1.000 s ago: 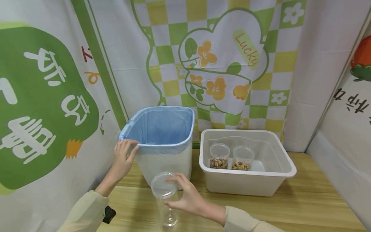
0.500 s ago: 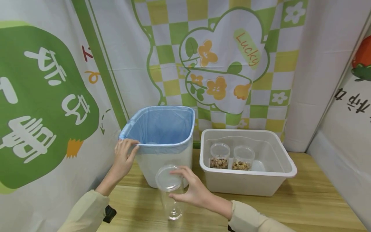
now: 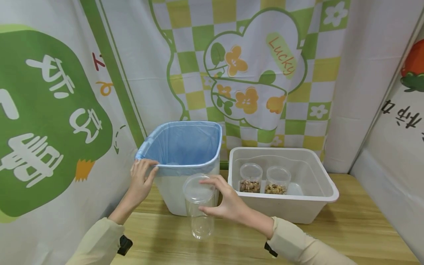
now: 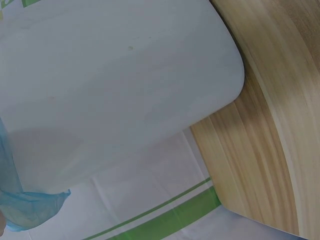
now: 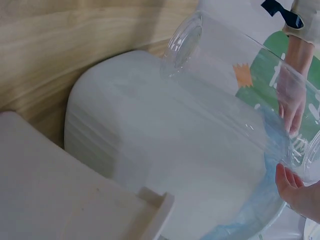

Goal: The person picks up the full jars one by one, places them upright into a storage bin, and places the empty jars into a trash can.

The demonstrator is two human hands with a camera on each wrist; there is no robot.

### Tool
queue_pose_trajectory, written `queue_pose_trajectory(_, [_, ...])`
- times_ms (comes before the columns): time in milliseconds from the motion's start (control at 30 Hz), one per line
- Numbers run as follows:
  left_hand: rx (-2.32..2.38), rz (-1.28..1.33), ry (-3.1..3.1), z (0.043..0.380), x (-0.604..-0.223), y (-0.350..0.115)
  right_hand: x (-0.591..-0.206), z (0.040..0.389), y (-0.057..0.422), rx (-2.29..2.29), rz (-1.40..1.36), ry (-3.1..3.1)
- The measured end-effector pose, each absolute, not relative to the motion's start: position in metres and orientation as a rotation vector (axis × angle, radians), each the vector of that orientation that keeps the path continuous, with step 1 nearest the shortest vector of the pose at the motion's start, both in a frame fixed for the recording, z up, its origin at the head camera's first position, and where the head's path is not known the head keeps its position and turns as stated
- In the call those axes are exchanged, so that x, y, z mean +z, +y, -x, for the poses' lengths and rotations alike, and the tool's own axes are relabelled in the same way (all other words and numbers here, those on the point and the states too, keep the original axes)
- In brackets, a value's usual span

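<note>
In the head view my left hand [image 3: 140,176] holds the front left corner of the rim of a white trash bin [image 3: 173,191] lined with a blue bag [image 3: 190,141]. My right hand [image 3: 228,200] grips a tall clear plastic jar [image 3: 201,217] near its top, thumb and fingers to either side. The jar looks empty, has a clear lid [image 3: 198,187], and stands nearly upright in front of the bin. From the right wrist, the jar [image 5: 225,70] overlaps the bin wall [image 5: 165,130]. The left wrist view is mostly filled by the bin's side [image 4: 120,90].
A white plastic tub [image 3: 275,211] stands right of the bin. Inside it are two lidded clear jars, one with brown nuts [image 3: 250,186] and another with paler nuts [image 3: 276,189]. Beneath everything lies a wooden table [image 3: 357,221]. Printed curtains [image 3: 139,66] hang behind and at both sides.
My right hand has carried the jar up and to the right, toward the bin's front. The left hand has kept its place on the rim.
</note>
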State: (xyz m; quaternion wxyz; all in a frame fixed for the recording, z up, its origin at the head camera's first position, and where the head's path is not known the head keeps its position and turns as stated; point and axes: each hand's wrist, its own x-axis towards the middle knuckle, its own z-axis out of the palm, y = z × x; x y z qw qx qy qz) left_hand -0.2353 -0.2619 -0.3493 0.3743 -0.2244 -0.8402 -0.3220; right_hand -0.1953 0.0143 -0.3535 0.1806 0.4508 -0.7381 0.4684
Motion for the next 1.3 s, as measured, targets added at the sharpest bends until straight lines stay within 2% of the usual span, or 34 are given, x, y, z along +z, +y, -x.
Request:
queue_pose_trajectory(167, [-0.835, 0.568, -2.166, 0.234, -0.350, -0.262, -0.330, 0.190, 0.020, 1.328, -1.277, -2.058])
queue_pose_trajectory(500, [-0.837, 0.577, -2.166, 0.235, -0.350, -0.263, -0.328, 0.217, 0.028, 1.287, -1.287, -1.957])
queue_pose_trajectory(1300, [-0.828, 0.570, -2.168, 0.235, -0.349, -0.262, -0.276, 0.229, 0.054, 1.721, -1.095, -1.961])
